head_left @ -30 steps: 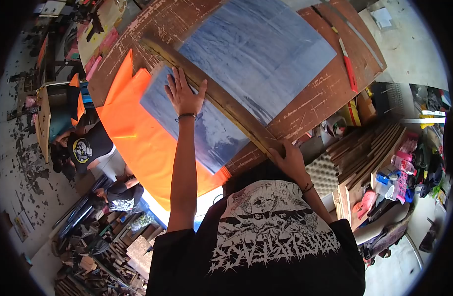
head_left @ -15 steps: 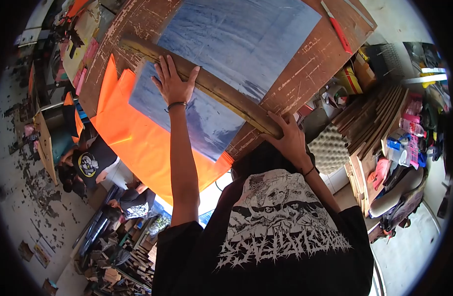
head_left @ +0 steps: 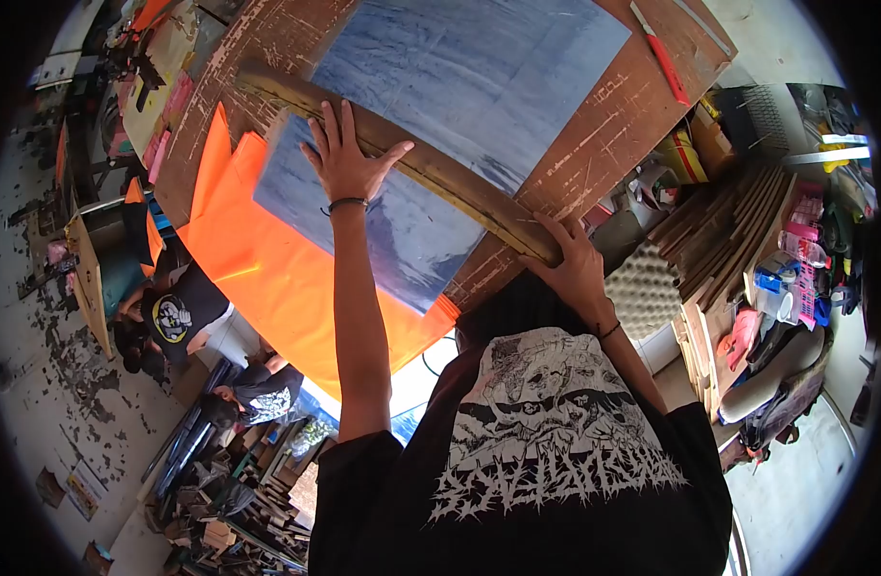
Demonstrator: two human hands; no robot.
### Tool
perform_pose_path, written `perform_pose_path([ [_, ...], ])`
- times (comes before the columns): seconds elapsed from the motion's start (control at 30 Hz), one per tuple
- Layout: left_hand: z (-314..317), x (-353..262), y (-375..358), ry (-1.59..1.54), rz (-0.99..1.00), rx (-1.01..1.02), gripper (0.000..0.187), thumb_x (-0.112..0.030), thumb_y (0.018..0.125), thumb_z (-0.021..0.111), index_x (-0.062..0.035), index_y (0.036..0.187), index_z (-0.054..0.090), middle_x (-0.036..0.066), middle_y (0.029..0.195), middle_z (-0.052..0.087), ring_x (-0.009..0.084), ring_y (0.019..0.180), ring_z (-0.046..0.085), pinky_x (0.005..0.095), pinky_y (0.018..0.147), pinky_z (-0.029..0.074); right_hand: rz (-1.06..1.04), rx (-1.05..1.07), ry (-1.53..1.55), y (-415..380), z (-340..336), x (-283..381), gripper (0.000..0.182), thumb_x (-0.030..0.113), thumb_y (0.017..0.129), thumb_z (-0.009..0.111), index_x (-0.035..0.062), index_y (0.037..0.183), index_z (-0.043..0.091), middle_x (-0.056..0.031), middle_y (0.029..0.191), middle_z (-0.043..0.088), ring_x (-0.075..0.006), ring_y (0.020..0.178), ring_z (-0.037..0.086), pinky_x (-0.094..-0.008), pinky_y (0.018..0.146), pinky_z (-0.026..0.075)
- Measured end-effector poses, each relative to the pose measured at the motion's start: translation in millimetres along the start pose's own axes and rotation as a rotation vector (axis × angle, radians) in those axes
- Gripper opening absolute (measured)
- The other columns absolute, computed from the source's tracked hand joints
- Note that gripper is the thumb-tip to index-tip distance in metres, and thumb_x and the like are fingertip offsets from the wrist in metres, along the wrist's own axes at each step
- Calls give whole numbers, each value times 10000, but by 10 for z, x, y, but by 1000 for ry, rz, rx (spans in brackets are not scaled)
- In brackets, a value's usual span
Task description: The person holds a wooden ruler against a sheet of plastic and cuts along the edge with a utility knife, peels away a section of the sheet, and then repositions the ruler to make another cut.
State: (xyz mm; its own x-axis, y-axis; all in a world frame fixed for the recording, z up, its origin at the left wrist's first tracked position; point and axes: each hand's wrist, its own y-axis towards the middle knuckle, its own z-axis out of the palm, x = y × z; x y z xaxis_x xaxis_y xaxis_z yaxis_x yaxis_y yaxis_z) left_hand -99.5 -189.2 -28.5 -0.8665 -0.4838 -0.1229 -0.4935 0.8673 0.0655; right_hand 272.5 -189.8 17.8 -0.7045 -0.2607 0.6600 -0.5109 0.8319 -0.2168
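Note:
A long wooden bar (head_left: 431, 175) lies diagonally across a bluish translucent sheet (head_left: 479, 82) on the worn brown table (head_left: 594, 158). My left hand (head_left: 349, 163) rests with spread fingers, its fingertips on the bar and its palm over the lower part of the sheet. At the bar's right end, my right hand (head_left: 570, 267) grips it, fingers on the upper side and thumb at the lower edge. Orange material (head_left: 258, 259) lies beneath the sheet's lower part and hangs toward my body. A red cutter knife (head_left: 663, 60) lies near the table's upper right edge.
Two other people are at the lower left, one in a dark shirt (head_left: 186, 307), the other bent over (head_left: 258, 394). Wood scraps (head_left: 248, 499) are piled below them. Stacked wooden strips (head_left: 724, 230), egg-crate foam (head_left: 642, 288) and a pink basket (head_left: 803, 278) stand on the right.
My left hand has shifted slightly up and right along the bar, its thumb now pointing more to the right. The bar, sheet and right hand appear slightly farther right in view.

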Motion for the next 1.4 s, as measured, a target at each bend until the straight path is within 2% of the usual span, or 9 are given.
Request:
perform_pose_path([
  [0.17, 27, -10, -6, -3, 7, -18, 1213, -833, 680, 684, -172, 1609, 270, 129, 1686, 169, 376, 1554, 108, 632, 1219, 71, 22, 45, -13, 16, 11, -42, 677, 410, 793, 820, 232, 1396, 570, -120, 1090, 638, -316, 949, 693, -432, 786, 580],
  [0.27, -1, -28, -8, -20, -6, -10, 1183, -804, 698, 700, -161, 1602, 287, 128, 1682, 183, 372, 1552, 120, 626, 1221, 79, -39, 24, 61, 46, 3, -64, 680, 384, 786, 830, 220, 1394, 574, -124, 1068, 662, -332, 936, 698, -431, 788, 579],
  [0.57, 37, 3, -7, -74, 16, -45, 1178, -737, 693, 761, -139, 1595, 295, 127, 1671, 213, 398, 1537, 147, 607, 1229, 97, -70, 39, 92, 38, -2, -89, 698, 372, 757, 857, 198, 1379, 590, -131, 1126, 701, -340, 948, 710, -418, 796, 583],
  [0.97, -38, -30, 4, -33, 22, 17, 1235, -762, 665, 763, -131, 1603, 266, 141, 1673, 196, 428, 1534, 135, 615, 1227, 88, -27, 112, 98, 109, -67, -107, 691, 382, 764, 855, 186, 1374, 596, -154, 1107, 714, -338, 939, 717, -414, 805, 583],
  [1.27, -23, -37, 3, -57, 8, -24, 1224, -708, 672, 796, -80, 1587, 279, 122, 1667, 219, 388, 1537, 155, 572, 1245, 99, -20, 125, 118, 117, -50, -149, 695, 388, 758, 858, 186, 1373, 605, -154, 1071, 721, -338, 903, 718, -405, 773, 580],
  [1.4, -14, -28, -10, -84, 29, -61, 1215, -670, 661, 825, -78, 1579, 293, 123, 1662, 235, 398, 1529, 170, 563, 1248, 114, -22, 129, 113, 121, -60, -160, 685, 405, 759, 853, 186, 1362, 613, -149, 1058, 723, -331, 885, 718, -405, 761, 579],
])
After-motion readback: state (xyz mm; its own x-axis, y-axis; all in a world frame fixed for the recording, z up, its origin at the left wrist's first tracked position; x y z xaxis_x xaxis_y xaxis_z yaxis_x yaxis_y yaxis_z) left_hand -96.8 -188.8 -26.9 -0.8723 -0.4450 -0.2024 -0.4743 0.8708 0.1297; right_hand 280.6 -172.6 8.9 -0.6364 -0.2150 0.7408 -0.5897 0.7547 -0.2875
